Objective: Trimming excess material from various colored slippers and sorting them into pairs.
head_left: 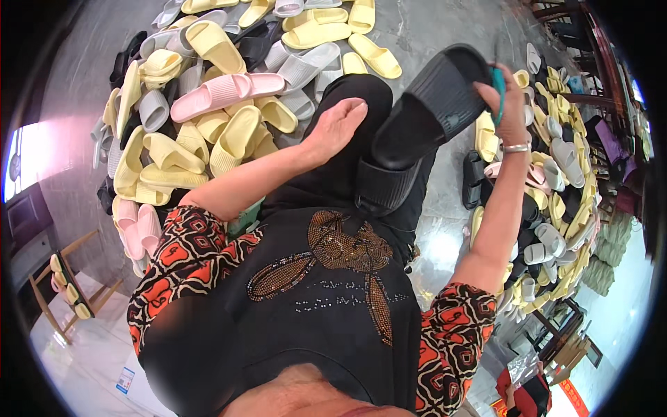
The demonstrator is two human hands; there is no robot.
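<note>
A black slide slipper point(445, 90) with a ribbed strap is tilted above my right thigh. My right hand point(511, 104) is at its upper right edge, closed on a teal-handled tool point(497, 94) whose working end I cannot make out clearly. The thumb touches or nearly touches the slipper. Under it, a second black slipper point(389, 187) lies on my lap. Over my other knee is my left hand point(337, 128), with fingers extended and nothing visible in it; some of its fingers are hidden.
A big heap of yellow, grey, pink and black slippers point(229, 142) covers the floor ahead and left. Another heap point(556, 201) stretches along the right. A wooden rack point(69, 285) with slippers stands at the lower left. Dark wooden furniture point(604, 62) lines the far right.
</note>
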